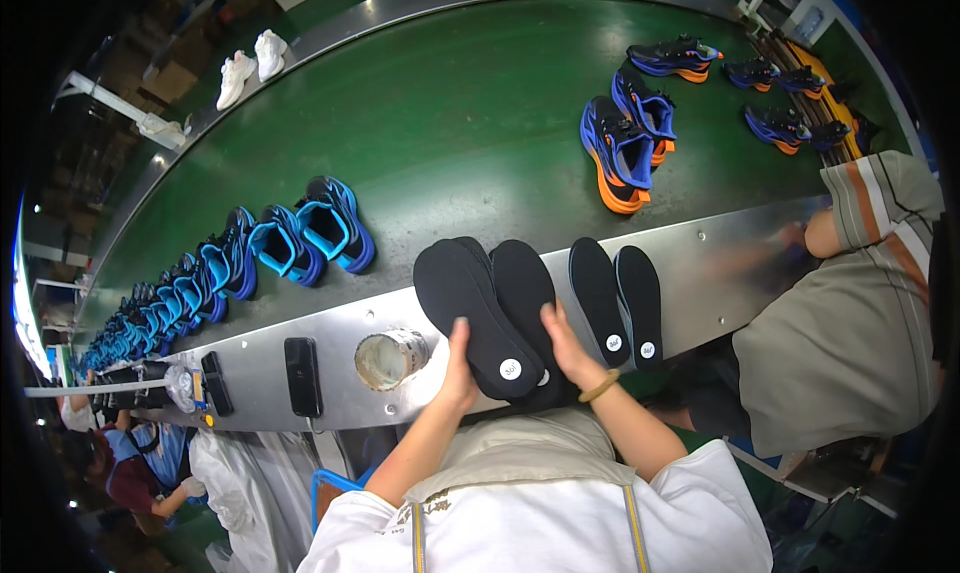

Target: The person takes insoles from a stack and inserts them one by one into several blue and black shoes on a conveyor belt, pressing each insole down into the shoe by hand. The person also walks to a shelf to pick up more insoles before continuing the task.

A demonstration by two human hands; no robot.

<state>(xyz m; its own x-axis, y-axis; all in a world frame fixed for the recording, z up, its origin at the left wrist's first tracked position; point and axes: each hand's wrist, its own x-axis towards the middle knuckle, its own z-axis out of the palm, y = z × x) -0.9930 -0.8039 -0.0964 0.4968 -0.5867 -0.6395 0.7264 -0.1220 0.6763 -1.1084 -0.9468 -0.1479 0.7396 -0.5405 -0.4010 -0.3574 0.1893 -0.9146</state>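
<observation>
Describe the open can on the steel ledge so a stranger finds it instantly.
Follow the steel ledge along the green belt's near edge. Just left of the left hand holding black insoles lies a can, the only round, pale thing there; its neighbours are flat black devices.

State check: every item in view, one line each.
Left hand: gripping the stack of black foam insoles.
Right hand: on that stack.
Pair of black insoles: flat on the metal ledge.
Blue-and-orange sneakers: on the green conveyor belt.

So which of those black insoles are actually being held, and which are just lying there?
The fanned stack of insoles under the left hand and right hand is held. The pair of insoles to its right lies untouched on the metal ledge.
</observation>
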